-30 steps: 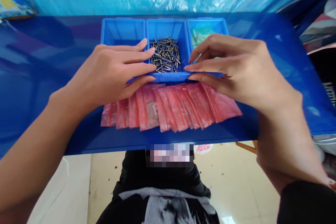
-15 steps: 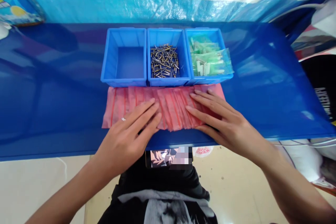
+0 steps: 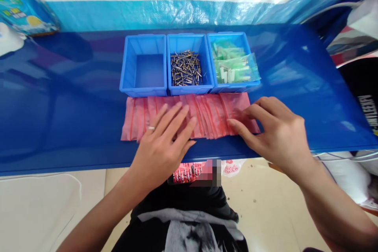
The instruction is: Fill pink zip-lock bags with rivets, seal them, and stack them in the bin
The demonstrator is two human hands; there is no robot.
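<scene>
The left hand [image 3: 163,141] lies flat with its fingers [image 3: 174,116] spread on the row of pink bags [image 3: 209,114], probably to keep them from sliding. The right hand [image 3: 274,134] has bent fingers, thumb and forefinger apart on the last bag. The bags overlap like a fan on the blue worktop [image 3: 59,106], so each edge is free. Just behind them stand an empty bin [image 3: 143,67], metal pins [image 3: 186,69] and green packets [image 3: 233,65]. The writing on the far box [image 3: 20,8] is unreadable.
</scene>
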